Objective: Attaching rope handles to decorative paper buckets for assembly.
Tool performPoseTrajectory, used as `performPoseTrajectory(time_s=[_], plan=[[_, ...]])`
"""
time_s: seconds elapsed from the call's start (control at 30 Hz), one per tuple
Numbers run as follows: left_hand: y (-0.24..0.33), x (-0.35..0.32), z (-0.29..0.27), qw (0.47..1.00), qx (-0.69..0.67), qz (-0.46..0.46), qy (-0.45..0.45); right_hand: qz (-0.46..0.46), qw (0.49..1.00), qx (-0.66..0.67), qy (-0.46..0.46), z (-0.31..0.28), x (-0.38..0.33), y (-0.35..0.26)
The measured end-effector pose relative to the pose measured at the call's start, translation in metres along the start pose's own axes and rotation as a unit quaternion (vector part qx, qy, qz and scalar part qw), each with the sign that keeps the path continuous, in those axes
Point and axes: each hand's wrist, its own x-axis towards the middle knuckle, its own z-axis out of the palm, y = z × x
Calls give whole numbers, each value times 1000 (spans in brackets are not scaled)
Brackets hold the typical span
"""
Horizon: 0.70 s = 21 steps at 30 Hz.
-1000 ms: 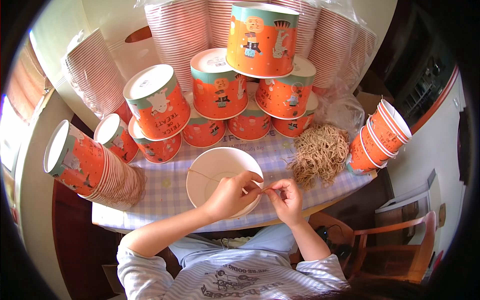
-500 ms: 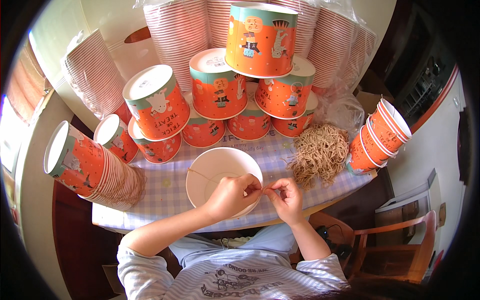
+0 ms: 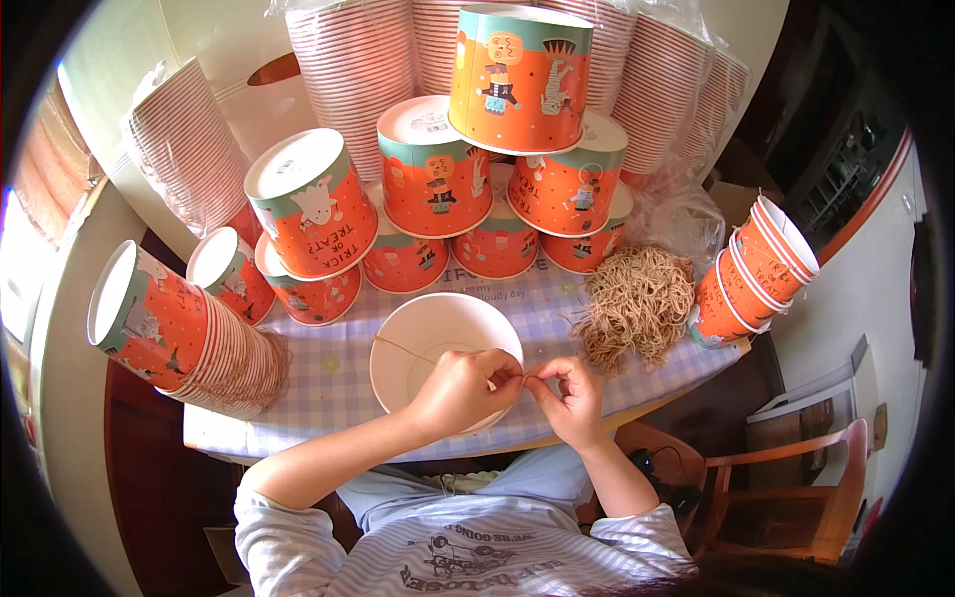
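Note:
A paper bucket (image 3: 393, 383), white inside, stands mouth up on the table in front of me. A thin tan string (image 3: 398, 347) runs from its left rim across the opening and disappears behind my left hand (image 3: 460, 393). At the bucket's right rim, that hand is closed in a pinch. My right hand (image 3: 570, 400) pinches too, its fingertips meeting the left ones. The string's end lies between them, mostly hidden by the fingers. A tangled heap of tan strings (image 3: 639, 308) lies beyond my right hand.
Upside-down orange buckets (image 3: 438, 189) are piled in a pyramid behind. Tall bagged stacks of buckets (image 3: 360, 80) stand farther back. Nested buckets with strings lean at the left (image 3: 199, 343) and right (image 3: 751, 269). A checked cloth (image 3: 328, 398) covers the table; a wooden chair (image 3: 786, 497) stands right.
The fingertips of both hands have shifted very slightly at the bucket's right rim, still pinched together. The bucket and the surrounding stacks stay where they were.

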Motion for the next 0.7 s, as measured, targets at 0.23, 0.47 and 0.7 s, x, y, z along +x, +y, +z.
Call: performPoseTrajectory(time_s=[0.23,0.47,0.7], plan=[[-3,0,0,1000,21,-19,-2,0,999,-21,-41,-5,-1,0],[-2,1,0,1000,10,-5,6,2,1000,1,-2,-1,0,2],[-2,0,1,1000,2,1,3,11,1000,6,2,0,0,0]])
